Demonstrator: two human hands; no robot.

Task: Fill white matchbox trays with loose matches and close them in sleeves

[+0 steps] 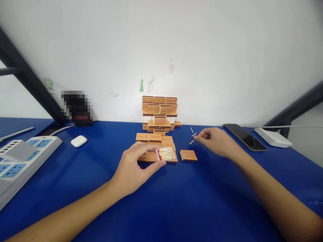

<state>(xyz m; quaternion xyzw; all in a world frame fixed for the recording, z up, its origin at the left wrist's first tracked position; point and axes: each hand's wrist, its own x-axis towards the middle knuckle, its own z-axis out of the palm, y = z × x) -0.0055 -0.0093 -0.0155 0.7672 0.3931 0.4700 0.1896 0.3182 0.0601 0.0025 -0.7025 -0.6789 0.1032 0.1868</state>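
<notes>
My left hand (135, 164) grips a small white matchbox tray (166, 154) between thumb and fingers. Several red-tipped matches lie inside it, over the front edge of a flat block of matchboxes (142, 137). To the right, my right hand (213, 141) is closed in a pinch at the end of a match (192, 142). Two more loose matches (191, 129) lie close to its fingertips. Between my hands, an orange-brown matchbox sleeve (188, 155) rests on the blue table.
Behind the block rises a stacked matchbox structure (159, 109) against the white wall. A phone (244, 137) and a white device (273, 137) with a cable lie at the right. On the left are a white earbud case (79, 141) and a power strip (32, 164).
</notes>
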